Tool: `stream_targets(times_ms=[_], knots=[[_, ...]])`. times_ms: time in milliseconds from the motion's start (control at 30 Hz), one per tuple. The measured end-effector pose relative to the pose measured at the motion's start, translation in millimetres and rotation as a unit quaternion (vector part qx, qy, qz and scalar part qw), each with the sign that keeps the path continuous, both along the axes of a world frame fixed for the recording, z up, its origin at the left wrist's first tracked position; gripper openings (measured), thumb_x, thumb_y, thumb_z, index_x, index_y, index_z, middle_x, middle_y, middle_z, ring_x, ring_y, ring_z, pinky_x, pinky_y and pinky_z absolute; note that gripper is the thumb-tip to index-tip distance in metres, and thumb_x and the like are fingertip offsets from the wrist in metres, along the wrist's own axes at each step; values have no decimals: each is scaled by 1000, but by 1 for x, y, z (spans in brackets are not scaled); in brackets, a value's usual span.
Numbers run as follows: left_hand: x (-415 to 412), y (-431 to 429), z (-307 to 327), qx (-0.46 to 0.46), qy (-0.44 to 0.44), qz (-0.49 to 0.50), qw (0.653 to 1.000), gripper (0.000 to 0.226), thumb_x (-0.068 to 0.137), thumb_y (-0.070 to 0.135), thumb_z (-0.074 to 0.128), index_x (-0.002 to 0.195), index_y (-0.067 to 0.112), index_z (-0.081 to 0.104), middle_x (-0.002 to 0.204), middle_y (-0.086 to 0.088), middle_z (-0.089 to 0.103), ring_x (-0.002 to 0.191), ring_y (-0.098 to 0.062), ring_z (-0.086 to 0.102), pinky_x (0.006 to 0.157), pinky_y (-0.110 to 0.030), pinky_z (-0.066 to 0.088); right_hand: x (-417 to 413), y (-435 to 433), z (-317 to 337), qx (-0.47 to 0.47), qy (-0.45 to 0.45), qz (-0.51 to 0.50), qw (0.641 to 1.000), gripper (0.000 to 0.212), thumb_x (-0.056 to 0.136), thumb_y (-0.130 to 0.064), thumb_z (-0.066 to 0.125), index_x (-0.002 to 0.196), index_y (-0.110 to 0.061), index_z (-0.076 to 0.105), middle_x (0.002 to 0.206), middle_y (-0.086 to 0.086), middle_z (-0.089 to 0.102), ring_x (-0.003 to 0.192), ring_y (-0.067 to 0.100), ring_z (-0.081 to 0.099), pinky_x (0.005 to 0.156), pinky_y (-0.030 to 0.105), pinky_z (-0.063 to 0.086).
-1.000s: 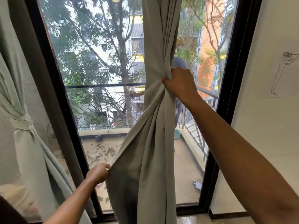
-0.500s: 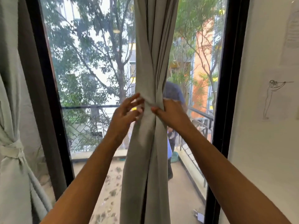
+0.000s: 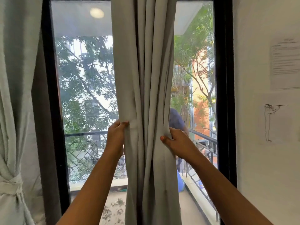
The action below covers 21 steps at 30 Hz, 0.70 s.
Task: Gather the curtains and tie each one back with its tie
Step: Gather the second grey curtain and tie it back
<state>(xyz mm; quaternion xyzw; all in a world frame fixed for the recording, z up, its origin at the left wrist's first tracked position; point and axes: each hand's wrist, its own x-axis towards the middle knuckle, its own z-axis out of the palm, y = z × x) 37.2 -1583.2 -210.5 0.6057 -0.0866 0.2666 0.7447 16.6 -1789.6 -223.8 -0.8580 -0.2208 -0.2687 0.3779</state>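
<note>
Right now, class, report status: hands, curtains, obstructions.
Left hand grips middle curtain left edge, right hand right edge. Not yet tied. Left curtain already tied. Nothing obstructing.

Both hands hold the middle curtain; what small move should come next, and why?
Probably bring the left hand and right hand together to bunch the middle curtain: each grips one edge, with loose folds between them. The left curtain already wears its tie.

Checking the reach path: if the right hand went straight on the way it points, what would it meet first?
The middle curtain: the right hand points up-left into folds it grips. Beyond the fabric, likely the window glass; depth unclear.
</note>
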Motion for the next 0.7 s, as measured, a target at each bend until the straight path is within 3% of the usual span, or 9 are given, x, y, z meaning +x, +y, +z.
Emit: stream_targets(times_ms=[167, 267, 400, 533, 567, 633, 700], knots=[[0, 15, -3, -46, -48, 52, 996, 20, 93, 15, 52, 80, 23, 66, 73, 2, 69, 69, -20, 62, 63, -28, 48, 2, -2, -2, 13, 6, -7, 1000, 22, 94, -24, 51, 108, -12, 64, 95, 3, 68, 85, 17, 63, 78, 30, 49], [-3, 22, -4, 1, -65, 81, 995, 17, 96, 21, 50, 88, 25, 64, 87, 2, 68, 80, -19, 62, 71, -33, 47, 5, -2, -3, 17, -7, -25, 1000, 20, 93, -20, 51, 107, -11, 63, 93, 3, 66, 83, 17, 62, 69, 23, 44], [-3, 49, -6, 6, -108, 184, 977, 20, 97, 18, 47, 84, 24, 60, 84, 4, 63, 80, -18, 57, 69, -30, 44, 11, -4, -6, 56, -11, -55, 997, 27, 91, -12, 54, 117, -5, 58, 104, 13, 66, 77, 14, 61, 63, 5, 40], [1, 68, -10, 17, -133, 228, 964, 13, 99, 18, 46, 101, 20, 59, 87, 5, 62, 68, 4, 58, 60, -7, 43, 13, -6, -16, 79, -19, -124, 989, 42, 92, -21, 54, 132, -13, 44, 117, 11, 63, 90, 22, 60, 73, 23, 40], [2, 67, -12, 25, -139, 225, 964, 12, 100, 19, 46, 100, 21, 58, 87, 7, 62, 70, 3, 59, 60, -6, 43, 15, -4, -17, 91, -36, -132, 986, 49, 92, -21, 54, 137, -14, 38, 122, 12, 60, 93, 23, 60, 73, 24, 40], [2, 61, -14, 42, -145, 207, 967, 11, 100, 26, 48, 93, 25, 56, 89, 5, 65, 80, -11, 62, 70, -15, 49, 18, 1, -13, 113, -91, -146, 979, 63, 91, -22, 57, 145, -13, 26, 136, 12, 50, 109, 25, 56, 83, 25, 41], [4, 51, -17, 68, -137, 165, 974, 17, 95, 42, 54, 101, 27, 59, 103, 0, 68, 92, -18, 65, 81, -31, 53, 28, 5, 1, 154, -99, -114, 977, 66, 90, -22, 60, 146, -11, 26, 140, 11, 45, 121, 27, 49, 93, 23, 35]])
